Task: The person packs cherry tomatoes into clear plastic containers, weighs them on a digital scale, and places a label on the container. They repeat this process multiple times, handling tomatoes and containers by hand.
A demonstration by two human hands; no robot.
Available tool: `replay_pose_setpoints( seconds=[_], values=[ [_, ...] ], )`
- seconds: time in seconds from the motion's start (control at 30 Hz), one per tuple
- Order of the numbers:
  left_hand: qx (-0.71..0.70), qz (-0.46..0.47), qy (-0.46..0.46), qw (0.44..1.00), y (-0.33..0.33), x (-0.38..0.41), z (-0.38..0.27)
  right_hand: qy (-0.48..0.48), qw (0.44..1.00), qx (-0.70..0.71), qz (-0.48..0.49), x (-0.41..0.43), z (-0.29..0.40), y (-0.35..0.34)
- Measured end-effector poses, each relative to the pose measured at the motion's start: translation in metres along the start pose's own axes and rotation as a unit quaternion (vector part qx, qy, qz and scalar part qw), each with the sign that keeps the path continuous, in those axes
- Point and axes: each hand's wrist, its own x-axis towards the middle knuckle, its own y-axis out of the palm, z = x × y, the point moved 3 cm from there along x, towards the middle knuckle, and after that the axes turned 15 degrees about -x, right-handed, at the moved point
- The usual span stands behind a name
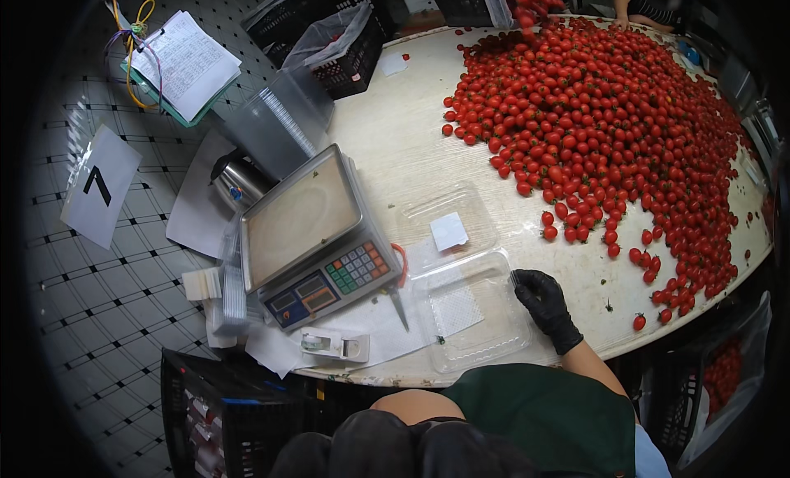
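My right hand (546,305), in a black glove, pinches the right rim of a clear plastic clamshell container (524,339) lying unfolded on the table. A white dimpled pad (457,305) shows at the near half, and a small white paper square (449,231) at the far half. Close to the camera at the bottom edge, blurred black glove fingers, seemingly my left hand (395,447), show above my lap; whether they hold anything is hidden. Beyond my right hand spreads a large heap of red cherry tomatoes (605,113). Left of the container stands a digital scale (302,218) with a bare pan.
A tape dispenser (335,345) and scissors (400,311) lie by the scale. Behind it are stacked plastic containers (271,126), a metal kettle (241,181) and a clipboard (182,67). Black crates (345,58) flank the table. Tomatoes pour from a crate at the top; another person's arm (622,5) rests beyond.
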Motion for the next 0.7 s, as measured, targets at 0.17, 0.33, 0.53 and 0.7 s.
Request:
replay_pose_setpoints(
  seconds=[0.17,0.33,0.53,0.7],
  values=[
    [0.034,-0.032,-0.030,0.998,0.006,0.014,0.001,-0.002,1.000,0.000,0.000,0.000,0.001,-0.002],
    [-0.042,0.055,0.113,0.991,-0.009,-0.004,0.018,-0.011,1.000,0.000,0.005,0.001,0.005,-0.001],
    [-0.046,0.074,-0.002,0.996,-0.012,0.003,0.006,-0.015,1.000,-0.003,0.002,0.001,0.003,-0.001],
    [0.015,0.037,-0.058,0.998,-0.011,0.004,-0.006,-0.037,0.999,-0.004,-0.003,0.000,0.006,-0.002]
  ],
)
